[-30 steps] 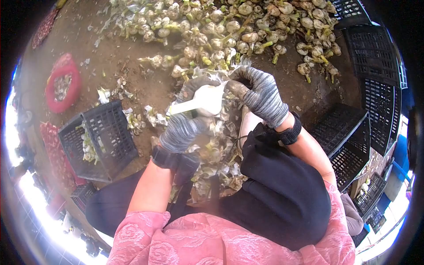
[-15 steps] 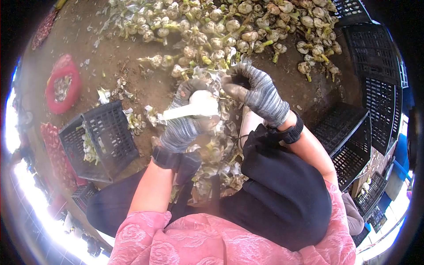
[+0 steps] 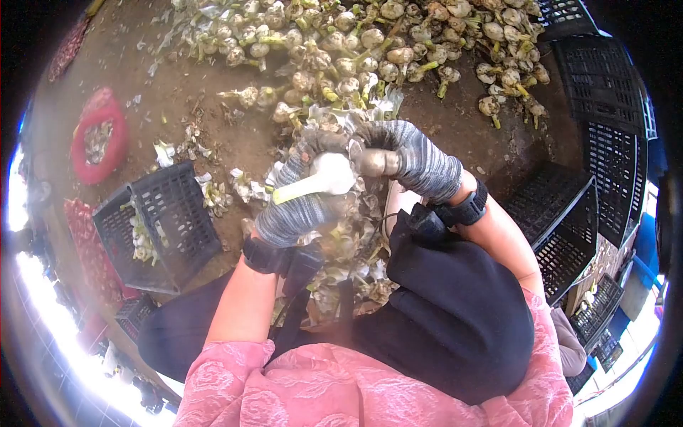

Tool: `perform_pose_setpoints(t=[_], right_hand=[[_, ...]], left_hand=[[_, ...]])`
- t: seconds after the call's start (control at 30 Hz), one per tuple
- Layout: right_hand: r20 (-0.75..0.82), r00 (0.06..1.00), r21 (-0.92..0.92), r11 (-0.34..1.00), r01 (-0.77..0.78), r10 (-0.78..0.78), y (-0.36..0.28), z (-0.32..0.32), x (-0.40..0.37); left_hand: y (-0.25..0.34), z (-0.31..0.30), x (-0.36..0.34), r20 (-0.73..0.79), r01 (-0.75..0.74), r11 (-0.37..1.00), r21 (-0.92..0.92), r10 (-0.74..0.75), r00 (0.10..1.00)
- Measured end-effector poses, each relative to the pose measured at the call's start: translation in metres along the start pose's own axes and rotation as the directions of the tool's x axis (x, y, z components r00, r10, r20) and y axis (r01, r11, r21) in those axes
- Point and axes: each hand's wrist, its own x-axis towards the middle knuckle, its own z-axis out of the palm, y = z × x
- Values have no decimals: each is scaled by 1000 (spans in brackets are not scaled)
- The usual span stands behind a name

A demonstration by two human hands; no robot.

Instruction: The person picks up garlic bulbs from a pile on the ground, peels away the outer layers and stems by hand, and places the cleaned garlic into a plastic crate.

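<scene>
A white garlic bulb (image 3: 333,173) with a pale cut stem pointing left rests in my left hand (image 3: 295,213). That hand is gloved in grey knit, and its fingers are wrapped round the bulb from beneath and behind. My right hand (image 3: 416,158), in a matching grey glove with dark worn fingertips, is closed at the right side of the bulb. Its fingertips are curled in against the root end, and whatever is between them is hidden. Below both hands, peeled garlic skins (image 3: 345,245) lie between my legs.
A heap of unpeeled garlic bulbs (image 3: 372,38) covers the ground ahead. At the left stands a black plastic crate (image 3: 181,220) holding some garlic, with a red mesh sack (image 3: 80,156) behind it. More black crates (image 3: 544,203) are stacked at the right.
My right hand has moved down and in, from just above the bulb to its right side, fingers against it. My left hand still holds the bulb, shifted slightly.
</scene>
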Motion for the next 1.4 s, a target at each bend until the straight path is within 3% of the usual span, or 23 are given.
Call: perform_pose_setpoints(t=[0.1,0.2,0.37,0.43,0.5,0.53,0.57,0.63,0.7,0.77,0.83,0.9,0.93,0.97,1.0,1.03,1.1,1.13,1.17,1.23,1.27,1.33,1.4], right_hand=[[-67,996,-28,998,-59,57,-4,1,0],[-79,990,-342,936,83,-117,-11,8,-5],[-162,987,-140,990,-2,-21,2,4,-1],[-311,935,-461,887,8,-170,6,1,3],[-360,908,-494,869,7,-212,13,0,4],[-392,879,-468,881,64,-271,16,-1,5],[-424,844,-444,888,121,-327,19,-2,5],[-389,872,-404,906,129,-297,22,-7,7],[-96,973,-782,621,55,-208,25,-13,10],[-47,991,-770,636,43,-125,43,-23,14],[-102,983,-764,620,-177,154,48,-27,17],[-123,982,-797,575,-182,140,51,-29,19],[-118,993,-705,704,-87,5,53,-28,21],[-133,983,-597,802,23,-127,54,-25,24],[-113,989,-471,882,32,-96,38,-15,25],[-111,989,-471,881,38,-102,23,-6,27],[-9,1000,-167,986,-23,22,3,9,30],[24,998,20,998,-61,61,2,16,29],[138,983,39,991,-131,124,-7,19,27],[69,997,49,998,-49,45,-15,32,23],[71,992,-45,994,-104,107,-14,31,25],[17,998,-47,997,-56,57,-12,33,25],[13,999,-17,999,-35,35,-14,35,24]], left_hand=[[3,1,1,-21,41,999,-19,-41,999],[6,4,3,-64,48,994,-95,-54,996],[0,0,1,-58,36,986,-164,-46,997],[-1,-4,0,-48,26,981,-193,-35,998],[3,-7,-3,-41,105,964,-243,-118,992],[5,-6,-2,-30,143,888,-438,-174,984],[1,-16,-3,47,188,848,-495,-190,981],[-4,-26,-4,123,239,805,-543,-205,971],[7,-24,-1,-8,15,829,-559,-24,1000],[24,-53,-6,-166,-58,548,-835,-149,975],[43,-100,-9,-219,-276,483,-831,172,960],[66,-129,-26,-237,-224,639,-736,66,969],[56,-146,-29,-393,-320,755,-572,90,915],[46,-141,-27,-361,-337,717,-610,127,924],[46,-121,-24,-402,-274,798,-537,43,915],[43,-99,-19,-447,-198,862,-467,-37,894],[25,-71,-5,-204,-142,888,-438,55,977],[23,-51,-2,-283,-85,921,-381,-29,959],[24,-34,0,-365,-21,944,-328,-107,925],[29,-15,5,-294,24,967,-255,-101,950],[25,-15,7,-287,25,972,-233,-93,953],[20,-14,10,-281,28,978,-209,-87,956],[25,-7,13,-333,-50,998,-42,33,942]])
